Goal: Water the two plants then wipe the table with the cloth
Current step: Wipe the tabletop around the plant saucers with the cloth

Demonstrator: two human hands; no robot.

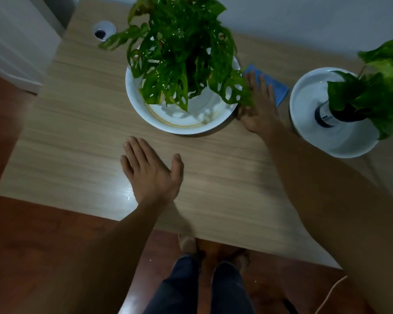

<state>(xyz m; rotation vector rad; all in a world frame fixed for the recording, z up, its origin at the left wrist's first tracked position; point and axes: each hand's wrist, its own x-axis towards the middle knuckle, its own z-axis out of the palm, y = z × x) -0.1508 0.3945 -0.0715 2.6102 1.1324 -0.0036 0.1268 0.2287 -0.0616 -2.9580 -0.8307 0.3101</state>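
A large plant with holed green leaves stands in a wide white bowl at the middle back of the wooden table. A smaller leafy plant stands in a second white bowl at the right edge. Between the two bowls lies a blue cloth. My right hand lies flat with its fingers spread on the cloth's near-left part. My left hand hovers open, palm down, over the table's front middle and holds nothing.
A round cable hole sits at the table's back left corner. A white cabinet stands left of the table and a white wall runs behind it. My legs and feet stand on the reddish wood floor at the near edge.
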